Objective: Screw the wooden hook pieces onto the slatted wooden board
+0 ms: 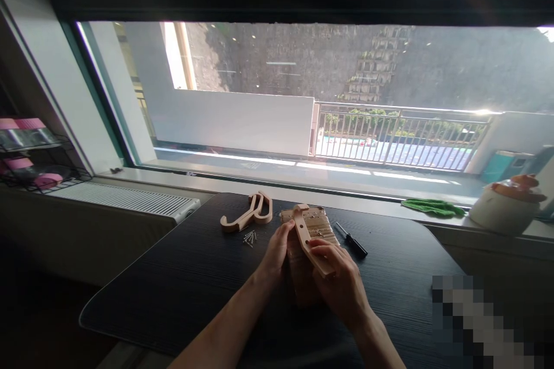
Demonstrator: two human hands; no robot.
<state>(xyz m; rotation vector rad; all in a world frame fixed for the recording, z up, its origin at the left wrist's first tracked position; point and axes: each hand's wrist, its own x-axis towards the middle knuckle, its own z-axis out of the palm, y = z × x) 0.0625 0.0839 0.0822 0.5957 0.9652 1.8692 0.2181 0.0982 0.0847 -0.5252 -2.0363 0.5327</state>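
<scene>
The pale wooden stick with holes is between the two hands, over a brown wrapped block. It leans, with its top end far from the person and its low end near the right palm. The right hand is closed on the low part, with its fingers bent over the wood by a hole. The left hand is on the other side, with its thumb at the stick's left edge near the top. Its other fingers are hidden, so I cannot tell how tightly it holds. The hands are close but not touching. Small screws and curvy wooden pieces lie past the left hand. A black screwdriver lies past the right hand on the dark table.
</scene>
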